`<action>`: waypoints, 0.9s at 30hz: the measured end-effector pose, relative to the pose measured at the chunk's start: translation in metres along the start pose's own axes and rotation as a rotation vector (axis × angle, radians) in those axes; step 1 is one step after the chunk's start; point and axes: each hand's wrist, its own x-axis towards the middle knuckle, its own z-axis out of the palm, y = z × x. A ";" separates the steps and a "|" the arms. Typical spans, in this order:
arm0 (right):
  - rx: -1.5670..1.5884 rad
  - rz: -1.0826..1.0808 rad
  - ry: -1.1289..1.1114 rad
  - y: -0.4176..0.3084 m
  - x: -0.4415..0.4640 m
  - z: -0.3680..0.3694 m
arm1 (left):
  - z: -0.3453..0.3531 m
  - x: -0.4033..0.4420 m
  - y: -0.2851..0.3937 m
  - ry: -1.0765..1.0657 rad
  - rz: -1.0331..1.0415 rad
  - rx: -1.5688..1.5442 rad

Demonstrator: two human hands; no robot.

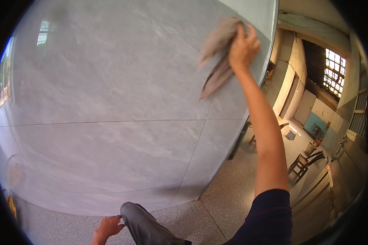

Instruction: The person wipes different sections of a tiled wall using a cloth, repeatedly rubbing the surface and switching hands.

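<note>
High on the grey marble-look tiled wall (pixel 110 81), my right hand (pixel 244 47) grips a brownish-grey cloth (pixel 218 75). The cloth hangs down to the left from my fingers against the tiles near the wall's right edge, and its upper part is blurred by motion. Low down, my left hand (pixel 108 228) is beside my bent knee (pixel 131 210), with its fingers loosely curled, a little apart and nothing seen in them. Whether it touches the knee I cannot tell.
The wall ends in a vertical edge (pixel 270 53) on the right. Beyond it lies a room with a wooden chair (pixel 300 165), a barred window (pixel 335 71) and wooden furniture (pixel 323 192). Speckled floor (pixel 216 204) runs below. Something yellow (pixel 11 206) stands at the far left.
</note>
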 end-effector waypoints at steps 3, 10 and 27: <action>-0.067 0.125 -0.105 0.083 -0.012 0.014 | 0.002 0.000 0.003 -0.107 -0.036 0.069; 0.730 0.661 0.014 0.122 -0.012 0.047 | 0.013 0.008 -0.004 -0.149 -0.007 0.058; 0.469 -0.459 -0.194 -0.118 0.011 -0.042 | 0.006 0.036 0.004 -0.248 -0.016 0.219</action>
